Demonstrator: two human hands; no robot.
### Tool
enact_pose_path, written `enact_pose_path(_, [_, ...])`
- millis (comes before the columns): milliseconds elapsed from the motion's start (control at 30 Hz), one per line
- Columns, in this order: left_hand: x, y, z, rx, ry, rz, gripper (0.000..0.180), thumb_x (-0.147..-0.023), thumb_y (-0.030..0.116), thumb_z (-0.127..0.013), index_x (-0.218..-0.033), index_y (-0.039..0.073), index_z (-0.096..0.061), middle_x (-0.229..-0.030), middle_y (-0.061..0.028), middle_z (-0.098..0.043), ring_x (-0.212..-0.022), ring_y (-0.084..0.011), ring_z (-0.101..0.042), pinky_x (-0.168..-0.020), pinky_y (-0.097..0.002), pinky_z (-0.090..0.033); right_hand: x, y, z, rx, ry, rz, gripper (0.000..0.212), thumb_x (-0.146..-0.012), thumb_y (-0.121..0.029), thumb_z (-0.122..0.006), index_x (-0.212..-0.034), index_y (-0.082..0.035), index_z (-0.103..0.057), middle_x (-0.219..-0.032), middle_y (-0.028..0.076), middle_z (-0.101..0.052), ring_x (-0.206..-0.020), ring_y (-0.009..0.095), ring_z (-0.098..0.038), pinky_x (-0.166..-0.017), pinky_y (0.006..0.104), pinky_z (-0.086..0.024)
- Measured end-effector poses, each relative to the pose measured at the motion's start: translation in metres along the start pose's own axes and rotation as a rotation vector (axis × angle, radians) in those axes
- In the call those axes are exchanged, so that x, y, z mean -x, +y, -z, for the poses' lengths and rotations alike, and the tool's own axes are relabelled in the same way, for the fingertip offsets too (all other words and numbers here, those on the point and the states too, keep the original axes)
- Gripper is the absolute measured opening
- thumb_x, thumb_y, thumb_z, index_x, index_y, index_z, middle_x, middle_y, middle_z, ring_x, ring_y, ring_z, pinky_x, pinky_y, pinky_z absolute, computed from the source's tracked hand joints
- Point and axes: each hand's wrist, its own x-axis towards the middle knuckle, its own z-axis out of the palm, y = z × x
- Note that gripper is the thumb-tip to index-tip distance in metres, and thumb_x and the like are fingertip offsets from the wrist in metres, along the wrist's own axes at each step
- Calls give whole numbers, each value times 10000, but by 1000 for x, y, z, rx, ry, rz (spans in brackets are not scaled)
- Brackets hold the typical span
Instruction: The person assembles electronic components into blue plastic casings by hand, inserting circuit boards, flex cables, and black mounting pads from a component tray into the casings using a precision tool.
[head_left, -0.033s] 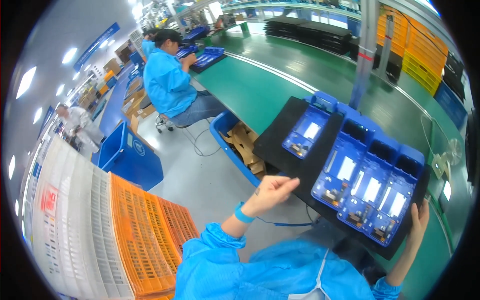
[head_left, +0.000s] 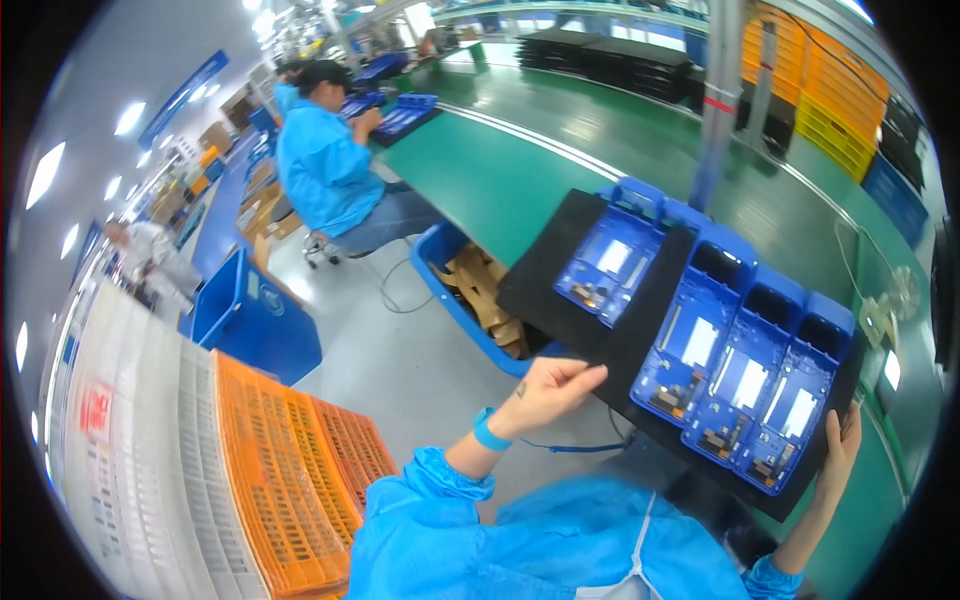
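Observation:
A black flat board (head_left: 535, 270) lies tilted across the near edge of the green bench. On it rests one blue plastic housing (head_left: 607, 262) at the left, apart from a row of three blue housings (head_left: 742, 385) at the right. White rectangles and small electronic parts show inside each. My left hand (head_left: 548, 395), wearing a blue wristband, is closed at the board's front left edge, thumb tip against the board; its other fingertips are partly hidden. My right hand (head_left: 842, 445) grips the board's right edge, next to the rightmost housing.
A blue bin with cardboard (head_left: 480, 290) stands beneath the bench edge, left of the board. Orange crates (head_left: 285, 450) stack at lower left. A metal post (head_left: 718, 110) rises behind the housings. A co-worker in blue (head_left: 320, 165) sits farther along the green bench (head_left: 480, 170).
The view has shifted slightly. Both hands and the three right-hand housings sit a little farther right against the background. Both hands keep the same pose.

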Motion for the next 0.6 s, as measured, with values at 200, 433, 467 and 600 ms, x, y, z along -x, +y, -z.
enact_pose_path(200, [-34, -14, 10, -17, -270, 109, 362, -851, 235, -584, -565, 24, -516, -486, 60, -364, -482, -11, -288, -401, -225, -214, 29, -14, 5, 319, 136, -112, 474, -824, -146, -590, -1191, 103, -424, -1159, 141, -506, -1057, 183, -471, -913, 273, -349])
enact_pose_path(433, [-62, -16, 29, -369, -171, 0, 279, -809, 241, -631, -818, -38, -642, -589, -1, -548, -553, -19, -421, -455, -193, -332, 56, -15, -36, 708, 642, -32, 277, -914, -227, -446, -1024, -1, -563, -954, 72, -559, -793, 146, -515, -582, 226, -418])
enact_pose_path(467, [-65, -26, 34, -389, -72, -29, 242, -830, 196, -605, -833, -42, -642, -572, 4, -536, -533, -21, -433, -457, -180, -327, 55, -22, -49, 668, 599, 153, 344, -932, -266, -379, -1000, 15, -565, -934, 75, -564, -732, 140, -511, -571, 236, -417])
enact_pose_path(600, [-58, -21, 26, -63, -104, 164, 182, -869, 102, -530, -937, -41, -619, -572, 9, -515, -494, -47, -466, -467, -160, -360, 61, -33, -106, 50, 124, 11, 528, -951, -347, -221, -867, 23, -589, -872, 94, -600, -625, 161, -546, -632, 267, -443])
